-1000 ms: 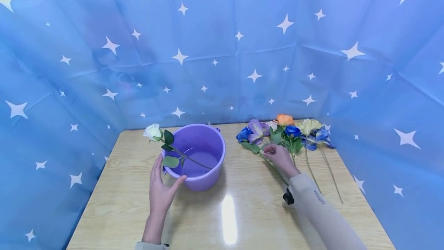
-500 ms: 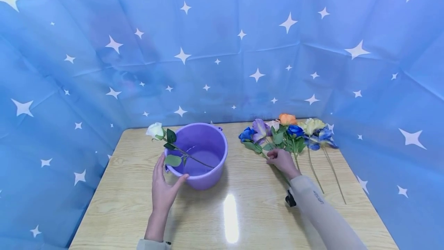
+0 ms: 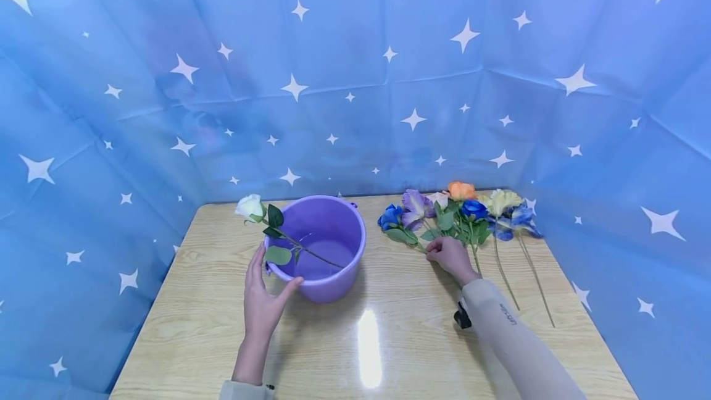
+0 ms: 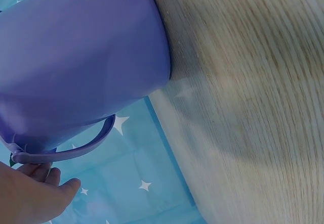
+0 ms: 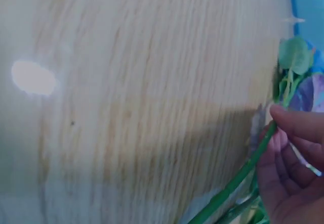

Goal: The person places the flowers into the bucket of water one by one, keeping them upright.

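Note:
My left hand [image 3: 260,307] rests against the near left side of a purple bucket [image 3: 328,289], fingers spread and fairly straight, thumb touching the rim. The left wrist view catches its fingertips beside the bucket's handle [image 4: 76,152]. A white rose [image 3: 250,207] leans in the bucket, its bloom over the left rim and its stem running down inside. At the right, my right hand [image 3: 454,259] pinches the green stem [image 5: 230,186] of a blue rose [image 3: 390,217] between thumb and fingers. The rose's bloom points away from me toward the back left of the flower group.
Beyond the right hand lie a purple iris [image 3: 416,207], an orange flower [image 3: 461,191], a second blue rose [image 3: 474,208], a pale yellow flower [image 3: 500,202] and a blue iris [image 3: 522,218]. A starry blue curtain [image 3: 355,110] surrounds the wooden table [image 3: 316,350].
The right hand has come down onto the blue rose's stem and pinches it. The bloom has shifted slightly left, away from the purple iris. The left hand stays at the bucket.

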Demonstrator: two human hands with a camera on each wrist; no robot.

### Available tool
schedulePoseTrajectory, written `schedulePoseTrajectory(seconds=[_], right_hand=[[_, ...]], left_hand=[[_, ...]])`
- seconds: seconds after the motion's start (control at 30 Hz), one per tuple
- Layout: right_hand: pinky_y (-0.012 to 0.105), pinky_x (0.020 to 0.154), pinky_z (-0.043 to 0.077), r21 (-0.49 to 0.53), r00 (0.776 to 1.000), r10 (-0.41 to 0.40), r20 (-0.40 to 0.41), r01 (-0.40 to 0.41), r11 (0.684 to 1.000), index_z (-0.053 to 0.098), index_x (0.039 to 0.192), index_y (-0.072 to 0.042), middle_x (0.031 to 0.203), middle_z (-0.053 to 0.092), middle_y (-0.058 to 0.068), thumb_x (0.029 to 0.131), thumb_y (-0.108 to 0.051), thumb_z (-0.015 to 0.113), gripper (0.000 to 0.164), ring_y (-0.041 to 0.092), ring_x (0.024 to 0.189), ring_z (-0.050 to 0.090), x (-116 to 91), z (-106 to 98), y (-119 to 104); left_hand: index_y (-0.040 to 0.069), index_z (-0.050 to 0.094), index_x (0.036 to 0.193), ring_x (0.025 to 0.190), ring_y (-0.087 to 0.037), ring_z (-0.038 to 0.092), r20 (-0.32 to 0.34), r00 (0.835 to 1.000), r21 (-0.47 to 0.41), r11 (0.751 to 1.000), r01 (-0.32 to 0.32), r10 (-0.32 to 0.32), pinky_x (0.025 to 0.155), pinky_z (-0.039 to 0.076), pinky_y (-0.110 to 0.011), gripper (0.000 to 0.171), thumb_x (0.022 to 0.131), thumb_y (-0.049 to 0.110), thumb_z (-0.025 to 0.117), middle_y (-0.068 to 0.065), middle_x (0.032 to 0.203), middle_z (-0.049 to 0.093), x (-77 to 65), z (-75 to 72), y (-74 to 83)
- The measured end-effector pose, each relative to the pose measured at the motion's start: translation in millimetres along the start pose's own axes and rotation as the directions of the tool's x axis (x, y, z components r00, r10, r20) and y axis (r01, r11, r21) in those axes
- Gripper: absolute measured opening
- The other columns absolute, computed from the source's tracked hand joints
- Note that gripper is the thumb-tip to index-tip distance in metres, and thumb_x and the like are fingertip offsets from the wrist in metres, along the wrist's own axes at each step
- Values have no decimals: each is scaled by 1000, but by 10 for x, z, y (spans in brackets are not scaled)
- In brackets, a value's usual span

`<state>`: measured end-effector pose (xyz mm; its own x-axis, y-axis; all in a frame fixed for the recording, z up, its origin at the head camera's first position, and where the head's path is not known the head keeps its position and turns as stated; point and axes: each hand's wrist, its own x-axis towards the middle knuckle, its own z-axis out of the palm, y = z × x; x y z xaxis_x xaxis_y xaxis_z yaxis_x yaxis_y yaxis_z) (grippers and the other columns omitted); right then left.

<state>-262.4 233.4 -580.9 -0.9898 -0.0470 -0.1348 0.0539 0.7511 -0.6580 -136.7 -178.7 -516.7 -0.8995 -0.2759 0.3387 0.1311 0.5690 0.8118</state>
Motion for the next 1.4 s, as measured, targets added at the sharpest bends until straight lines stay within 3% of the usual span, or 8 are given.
schedulePoseTrajectory(seconds=[0.33,0.77,1.1,1.4], right_hand=[[28,55,48,71,1000,-3,16,2,997,72,105,-1,92,73,14,92,-11,69,17,22,69,63,-76,-93,-162],[28,64,52,73,997,-58,-44,61,995,72,106,-1,97,73,13,94,-10,67,15,19,79,64,-62,-238,-362],[28,61,51,89,988,-125,-93,133,987,72,99,-6,92,72,12,93,-10,68,8,18,75,63,-60,-353,-577],[32,66,55,104,988,-116,-100,126,987,71,102,-5,94,72,11,94,-12,68,11,21,81,66,-54,-453,-799]], left_hand=[[12,32,156,147,-37,33,-1,1000,9,1000,-7,7,119,32,-60,104,71,32,89,-15,160,35,1,0,8],[11,33,155,148,-37,32,-1,1000,-3,1000,-3,3,119,31,-60,104,71,32,89,-15,160,34,9,-10,7],[11,33,155,148,-36,32,-1,1000,-13,1000,-1,1,119,31,-60,103,71,31,89,-13,161,34,7,-4,10],[12,33,156,148,-36,31,3,1000,-18,1000,9,-9,119,32,-61,103,71,32,88,-12,161,33,6,-13,20]])
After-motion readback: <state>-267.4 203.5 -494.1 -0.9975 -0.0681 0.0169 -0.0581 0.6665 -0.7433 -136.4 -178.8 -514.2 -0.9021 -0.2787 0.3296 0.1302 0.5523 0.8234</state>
